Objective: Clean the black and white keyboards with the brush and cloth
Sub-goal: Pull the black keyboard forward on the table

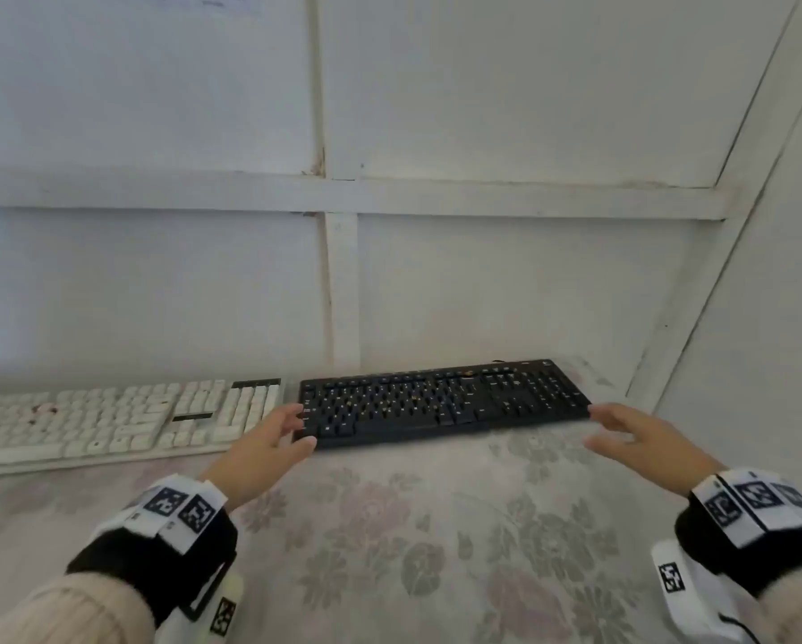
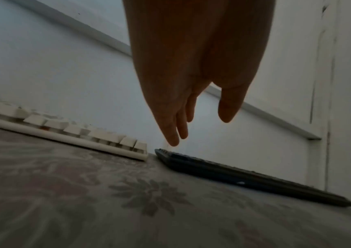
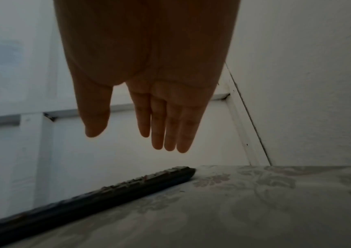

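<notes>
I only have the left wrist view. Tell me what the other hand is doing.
Observer: The right hand hangs open at the right end of the flat black plastic keyboard, fingers straight, holding nothing.
Operator: Report whether it touches the keyboard.
Observer: The right wrist view shows its fingertips above that end, with a gap.
Operator: Now describe the white keyboard's keys from above.
Observer: The chunky white keyboard has reddish specks on its left keys.
</notes>
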{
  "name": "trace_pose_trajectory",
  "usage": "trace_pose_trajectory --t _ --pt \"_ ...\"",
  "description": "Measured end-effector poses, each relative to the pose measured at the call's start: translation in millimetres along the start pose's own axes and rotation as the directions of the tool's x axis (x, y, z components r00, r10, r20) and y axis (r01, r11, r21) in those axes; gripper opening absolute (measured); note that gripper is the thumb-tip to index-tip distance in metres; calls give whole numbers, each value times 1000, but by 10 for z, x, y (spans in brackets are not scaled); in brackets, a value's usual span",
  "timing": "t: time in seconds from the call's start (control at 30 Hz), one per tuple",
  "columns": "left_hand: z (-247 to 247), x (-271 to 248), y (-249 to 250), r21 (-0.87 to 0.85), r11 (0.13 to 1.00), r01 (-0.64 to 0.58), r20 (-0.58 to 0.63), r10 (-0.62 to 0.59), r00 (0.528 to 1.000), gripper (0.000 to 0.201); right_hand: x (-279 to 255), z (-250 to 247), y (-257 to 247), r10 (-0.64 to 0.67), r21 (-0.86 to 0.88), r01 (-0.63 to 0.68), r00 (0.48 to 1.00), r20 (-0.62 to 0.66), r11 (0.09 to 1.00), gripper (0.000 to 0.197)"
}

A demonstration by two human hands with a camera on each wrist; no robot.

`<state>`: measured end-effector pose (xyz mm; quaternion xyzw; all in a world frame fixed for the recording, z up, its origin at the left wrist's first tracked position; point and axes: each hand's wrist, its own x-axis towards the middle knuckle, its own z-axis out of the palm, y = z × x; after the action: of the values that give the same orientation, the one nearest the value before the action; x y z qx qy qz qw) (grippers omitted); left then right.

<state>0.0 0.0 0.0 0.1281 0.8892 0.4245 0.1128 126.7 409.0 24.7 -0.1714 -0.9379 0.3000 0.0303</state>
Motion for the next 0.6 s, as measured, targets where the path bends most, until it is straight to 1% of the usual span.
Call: trace_pose_trajectory --t 0.03,0.1,0.2,0.27,0.37,0.47,0.53,0.57,0.6 --pt "24 70 1 25 1000 3 -1 -3 1000 59 98 -7 29 4 -22 -3 1000 12 1000 58" --pt "53 202 13 88 996 28 11 -29 1000 63 289 -53 58 53 -102 -46 997 65 994 65" --pt "117 349 54 152 988 31 38 -37 999 56 548 -70 64 113 -178 -90 986 125 980 72" --pt "135 444 64 193 981 28 40 -36 999 58 696 -69 65 138 -214 -106 980 144 971 78" --pt "138 579 43 190 979 77 38 -86 996 70 906 -62 64 159 -216 -119 970 182 969 82" --pt "152 675 44 203 968 146 63 -161 985 90 1062 -44 37 149 -209 -100 961 232 973 78" --pt "182 724 59 208 961 182 60 -198 978 97 1155 -32 24 148 -194 -99 956 255 976 75" --pt "195 755 56 208 959 193 53 -208 977 98 1197 -23 17 140 -181 -93 954 266 979 77" --pt "208 790 44 210 957 198 52 -213 976 98 1247 -8 22 135 -179 -87 950 282 980 85"
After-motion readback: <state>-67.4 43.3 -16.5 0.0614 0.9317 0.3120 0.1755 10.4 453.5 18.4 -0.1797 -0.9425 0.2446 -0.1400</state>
